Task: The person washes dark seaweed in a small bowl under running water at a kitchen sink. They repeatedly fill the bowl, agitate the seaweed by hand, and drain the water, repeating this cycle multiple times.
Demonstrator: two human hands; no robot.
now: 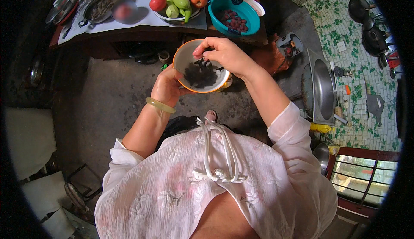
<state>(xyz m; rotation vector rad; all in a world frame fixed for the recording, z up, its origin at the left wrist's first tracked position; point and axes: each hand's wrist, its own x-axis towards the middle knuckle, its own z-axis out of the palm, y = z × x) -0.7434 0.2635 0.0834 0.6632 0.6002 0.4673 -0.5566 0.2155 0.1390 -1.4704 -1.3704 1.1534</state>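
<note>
My left hand (166, 85) grips the side of a white bowl (181, 58) with an orange rim, holding it above the floor. Dark, shrivelled food pieces (202, 75), perhaps dried black fungus, lie in the bottom of the bowl. From the right, my right hand (223, 54) reaches over the rim. Its thumb and fingers are drawn together around a few of the dark pieces, partly hidden by the fingers. Another dark scrap clings to the bowl's wall below that hand. A pale bangle (160, 105) circles my left wrist.
Ahead stands a table (139, 29) bearing a pan (103, 6), a bowl of vegetables and tomatoes (176, 20), and a teal basin (215, 22) of reddish fruit. A bin (292, 40) is beyond its right end. A metal sink (323, 90) is at right, chairs (30, 138) at left.
</note>
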